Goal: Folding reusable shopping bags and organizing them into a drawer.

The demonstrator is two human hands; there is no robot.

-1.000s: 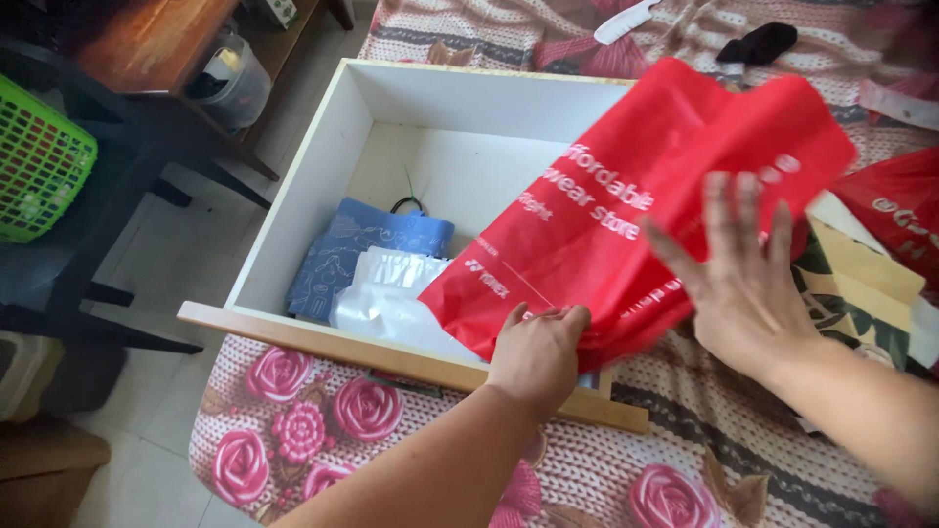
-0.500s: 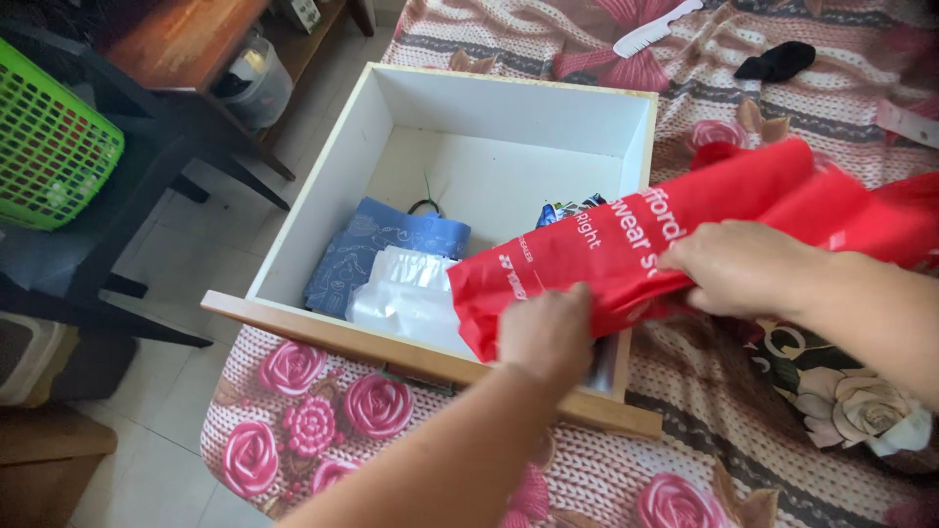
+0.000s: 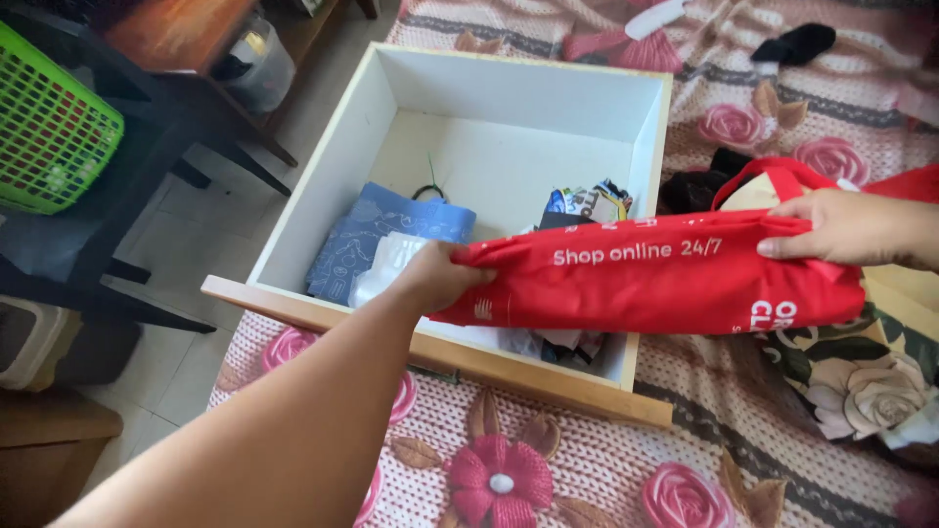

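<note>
While the white drawer (image 3: pixel 352 147) sat on the rose-patterned bed (image 3: pixel 587 469), the left hand (image 3: pixel 440 276) had its grip clenched on one end of a folded red bag (image 3: pixel 646 279). The right hand (image 3: pixel 841 228), at three o'clock, pinched the other end. The bag spanned the drawer's right wall, above a blue bag (image 3: pixel 381 230) lying inside.

A bed spread with a rose-patterned cover (image 3: pixel 548 460) fills the foreground; beside it, pale floor tiles (image 3: pixel 210 284) in daylight; a dark wooden table (image 3: pixel 171 34) and a green plastic basket (image 3: pixel 49 127) stand at left.
</note>
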